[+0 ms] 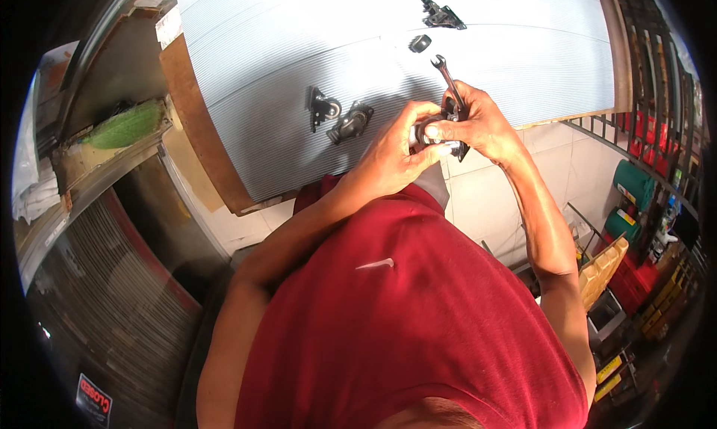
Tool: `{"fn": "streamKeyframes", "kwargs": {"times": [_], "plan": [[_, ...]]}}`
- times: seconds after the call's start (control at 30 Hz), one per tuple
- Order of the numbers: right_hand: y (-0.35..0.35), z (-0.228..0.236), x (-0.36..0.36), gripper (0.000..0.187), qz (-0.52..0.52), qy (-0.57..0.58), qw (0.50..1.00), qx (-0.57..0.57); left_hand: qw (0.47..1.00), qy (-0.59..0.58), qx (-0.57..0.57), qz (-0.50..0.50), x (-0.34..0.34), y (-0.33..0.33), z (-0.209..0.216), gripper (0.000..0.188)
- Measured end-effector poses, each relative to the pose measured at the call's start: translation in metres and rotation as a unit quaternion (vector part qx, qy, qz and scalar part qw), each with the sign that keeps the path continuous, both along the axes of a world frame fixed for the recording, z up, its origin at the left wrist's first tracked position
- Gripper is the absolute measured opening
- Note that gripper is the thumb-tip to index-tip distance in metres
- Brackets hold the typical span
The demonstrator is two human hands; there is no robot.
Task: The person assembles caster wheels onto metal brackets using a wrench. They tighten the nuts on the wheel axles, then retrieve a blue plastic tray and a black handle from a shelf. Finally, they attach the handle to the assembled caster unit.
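Close to the table's near edge, my left hand (396, 149) is closed round a small dark metal-and-black caster (432, 128), which the fingers partly cover. My right hand (484, 126) grips a dark open-end wrench (447, 72), its jaw pointing away from me, while its thumb presses on the same caster. To the left of my hands lie a black caster bracket (323, 109) and a second dark caster part (349, 124). Farther off rest a small black wheel (420, 43) and another black bracket (442, 15).
The parts lie on a ridged, light-coloured tabletop (284, 63) with a brown wooden edge (196, 122). Metal bars (657, 93) stand at the right, with green containers (626, 223) and a red box (633, 279) below. A rolled shutter (112, 279) is at the lower left.
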State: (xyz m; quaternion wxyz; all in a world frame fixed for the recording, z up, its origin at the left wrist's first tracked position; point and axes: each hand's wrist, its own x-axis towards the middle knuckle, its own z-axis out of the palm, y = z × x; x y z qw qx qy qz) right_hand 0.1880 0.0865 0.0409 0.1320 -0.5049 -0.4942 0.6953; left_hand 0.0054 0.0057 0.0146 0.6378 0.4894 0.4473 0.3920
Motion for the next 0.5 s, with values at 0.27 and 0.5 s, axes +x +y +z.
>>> {"fn": "streamKeyframes", "kwargs": {"times": [0.27,0.5], "plan": [[0.01,-0.013,0.004,0.038,0.053,-0.05,0.997,0.02,1.0,-0.02,-0.008,0.009,0.004,-0.001,-0.007,0.041],[-0.001,0.041,0.026,0.026,0.035,-0.222,0.951,0.212,0.993,-0.044,-0.073,0.078,-0.002,-0.004,-0.021,0.035]]}}
